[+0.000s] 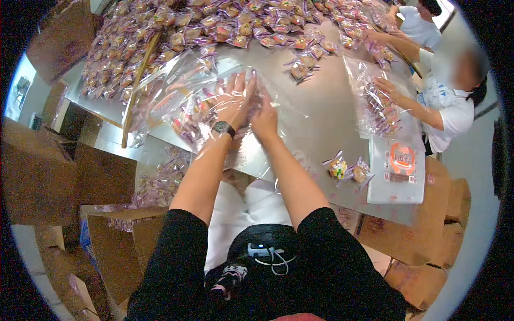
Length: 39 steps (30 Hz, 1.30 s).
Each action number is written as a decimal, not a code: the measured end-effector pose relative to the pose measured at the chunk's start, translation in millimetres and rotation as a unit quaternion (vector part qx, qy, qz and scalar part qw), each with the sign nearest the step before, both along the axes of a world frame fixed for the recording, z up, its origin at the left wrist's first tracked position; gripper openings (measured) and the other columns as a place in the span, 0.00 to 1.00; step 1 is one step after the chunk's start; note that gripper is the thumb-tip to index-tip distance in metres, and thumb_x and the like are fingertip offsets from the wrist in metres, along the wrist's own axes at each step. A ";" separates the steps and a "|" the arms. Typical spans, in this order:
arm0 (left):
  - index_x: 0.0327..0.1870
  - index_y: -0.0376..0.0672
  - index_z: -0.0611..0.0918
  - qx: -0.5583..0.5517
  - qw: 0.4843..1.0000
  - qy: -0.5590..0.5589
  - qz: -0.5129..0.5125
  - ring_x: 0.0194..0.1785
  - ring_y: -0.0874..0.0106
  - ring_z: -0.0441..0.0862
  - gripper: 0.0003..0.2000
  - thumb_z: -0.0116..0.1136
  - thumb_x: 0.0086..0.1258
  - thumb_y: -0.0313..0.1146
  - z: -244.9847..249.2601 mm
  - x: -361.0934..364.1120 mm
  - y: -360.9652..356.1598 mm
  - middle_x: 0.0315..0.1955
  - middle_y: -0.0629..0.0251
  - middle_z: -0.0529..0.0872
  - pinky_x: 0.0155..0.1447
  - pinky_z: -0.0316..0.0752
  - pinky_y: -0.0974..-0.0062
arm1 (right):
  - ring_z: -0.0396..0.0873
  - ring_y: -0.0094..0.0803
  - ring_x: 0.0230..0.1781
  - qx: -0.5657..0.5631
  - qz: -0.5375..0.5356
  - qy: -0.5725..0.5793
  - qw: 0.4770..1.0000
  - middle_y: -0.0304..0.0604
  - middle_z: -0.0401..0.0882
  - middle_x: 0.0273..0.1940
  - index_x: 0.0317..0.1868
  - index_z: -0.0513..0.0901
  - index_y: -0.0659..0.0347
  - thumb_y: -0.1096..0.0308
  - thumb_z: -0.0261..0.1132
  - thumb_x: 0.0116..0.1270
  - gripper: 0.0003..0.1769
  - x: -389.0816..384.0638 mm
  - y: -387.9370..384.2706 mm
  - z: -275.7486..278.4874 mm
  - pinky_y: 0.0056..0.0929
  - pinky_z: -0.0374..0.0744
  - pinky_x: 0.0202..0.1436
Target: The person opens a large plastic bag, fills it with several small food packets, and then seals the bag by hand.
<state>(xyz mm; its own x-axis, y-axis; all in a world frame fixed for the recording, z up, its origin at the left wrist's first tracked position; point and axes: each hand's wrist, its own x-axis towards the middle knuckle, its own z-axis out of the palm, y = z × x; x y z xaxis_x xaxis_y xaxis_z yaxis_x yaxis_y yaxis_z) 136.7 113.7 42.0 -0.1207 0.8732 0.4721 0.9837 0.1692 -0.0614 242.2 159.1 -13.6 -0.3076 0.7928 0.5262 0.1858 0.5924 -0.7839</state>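
Clear plastic bag (176, 101) lies on the steel desk (332, 107), part-filled with wrapped snacks (184, 125), near the snack heap (214, 21). Both hands reach inside it: left hand (235, 101) has its fingers spread flat, right hand (263, 115) its fingers laid flat together, touching the left.

I stand in a packing workshop: wrapped snacks (225, 24) heaped on a steel counter (326, 101), cardboard cartons (37, 176) stacked around me.

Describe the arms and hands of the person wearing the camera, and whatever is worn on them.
The left hand and right hand have no gloves. A dark wristwatch with a round face sits on the left wrist. Short black sleeves cover the upper arms; the forearms are uncovered.
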 end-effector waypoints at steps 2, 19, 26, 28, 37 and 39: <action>0.77 0.58 0.69 0.017 0.999 -0.028 -0.037 0.76 0.57 0.70 0.29 0.56 0.73 0.41 -42.6 -15.7 17.7 0.76 0.65 0.70 0.74 0.56 0.36 | 0.70 0.61 0.71 0.057 0.019 -0.031 0.998 0.67 0.63 0.75 0.78 0.60 0.67 0.73 0.59 0.69 0.37 -1.0 7.4 -11.9 0.52 0.73 0.70; 0.65 0.50 0.76 -0.040 0.999 0.004 0.014 0.65 0.62 0.77 0.23 0.61 0.70 0.43 -8.6 -6.7 22.4 0.59 0.63 0.84 0.71 0.61 0.44 | 0.62 0.66 0.75 0.039 -0.010 -0.181 0.983 0.70 0.56 0.76 0.77 0.55 0.72 0.74 0.62 0.67 0.41 14.2 -32.9 -7.8 0.51 0.68 0.76; 0.50 0.47 0.86 0.026 0.999 0.001 0.040 0.59 0.65 0.82 0.15 0.61 0.70 0.47 -4.4 15.0 35.0 0.48 0.67 0.88 0.74 0.62 0.45 | 0.72 0.64 0.65 -0.037 0.013 -0.070 0.997 0.66 0.67 0.67 0.69 0.66 0.70 0.68 0.66 0.67 0.33 27.7 -38.0 8.1 0.52 0.73 0.70; 0.48 0.47 0.86 0.027 0.999 0.024 0.012 0.58 0.64 0.82 0.14 0.62 0.67 0.44 -5.7 11.5 37.0 0.46 0.66 0.88 0.74 0.64 0.48 | 0.74 0.63 0.63 -0.059 0.014 -0.065 0.996 0.65 0.70 0.65 0.68 0.67 0.69 0.66 0.67 0.66 0.33 27.5 -38.4 8.9 0.52 0.74 0.68; 0.45 0.42 0.87 0.007 1.000 0.004 -0.013 0.53 0.57 0.80 0.15 0.65 0.60 0.39 5.7 6.6 38.2 0.46 0.62 0.86 0.66 0.70 0.56 | 0.79 0.59 0.56 -0.070 -0.026 -0.068 0.995 0.63 0.80 0.55 0.66 0.68 0.67 0.64 0.66 0.70 0.29 21.0 -35.9 -1.4 0.48 0.76 0.62; 0.44 0.41 0.88 0.001 1.000 0.001 0.020 0.54 0.58 0.80 0.15 0.66 0.59 0.38 6.7 15.9 42.6 0.46 0.62 0.86 0.65 0.71 0.57 | 0.79 0.59 0.57 -0.079 -0.024 -0.073 0.994 0.64 0.80 0.56 0.66 0.68 0.67 0.64 0.67 0.69 0.30 24.8 -38.3 6.7 0.48 0.76 0.62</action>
